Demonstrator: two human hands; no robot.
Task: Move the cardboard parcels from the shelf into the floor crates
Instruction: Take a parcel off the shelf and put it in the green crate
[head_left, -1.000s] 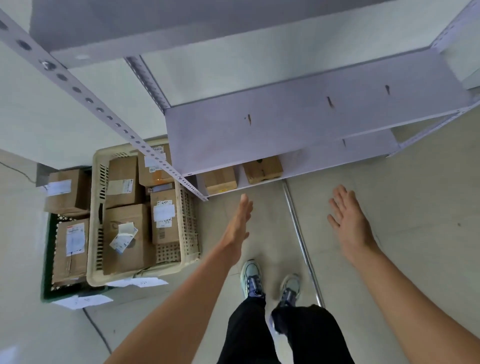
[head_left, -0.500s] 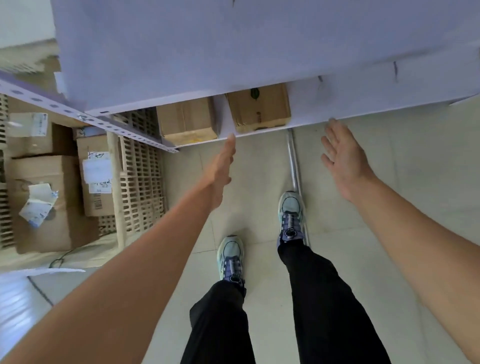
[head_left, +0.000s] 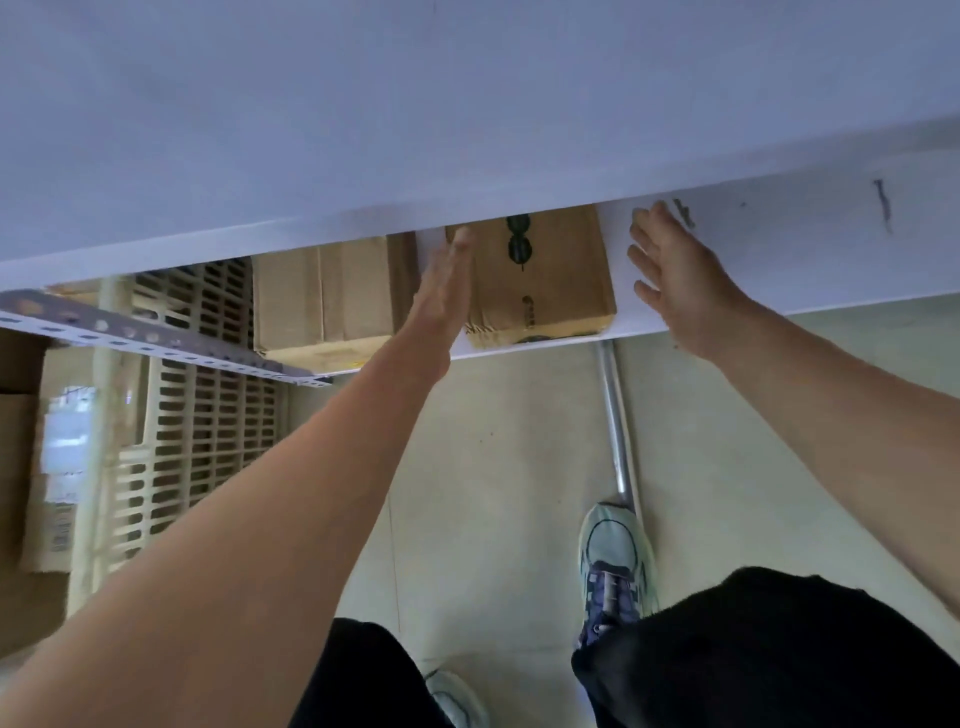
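Two cardboard parcels sit on the bottom shelf (head_left: 779, 270) of a white metal rack. The right parcel (head_left: 550, 280) carries a black printed mark; the plain left parcel (head_left: 332, 296) stands beside it. My left hand (head_left: 441, 296) reaches in edge-on, fingers straight, into the gap between the two parcels at the right parcel's left side. My right hand (head_left: 675, 270) is spread flat over the shelf just right of that parcel, a small gap between them. Neither hand holds anything. The shelf board above hides the parcels' far ends.
A beige slotted floor crate (head_left: 208, 415) stands at the left with parcels (head_left: 31, 467) inside, blurred. A perforated shelf upright (head_left: 156, 338) crosses in front of it. A metal pole (head_left: 615, 415) lies on the tiled floor by my right shoe (head_left: 615, 561).
I have bent lower and closer to the rack. Both hands moved forward from above the floor to the bottom shelf, either side of the right parcel.
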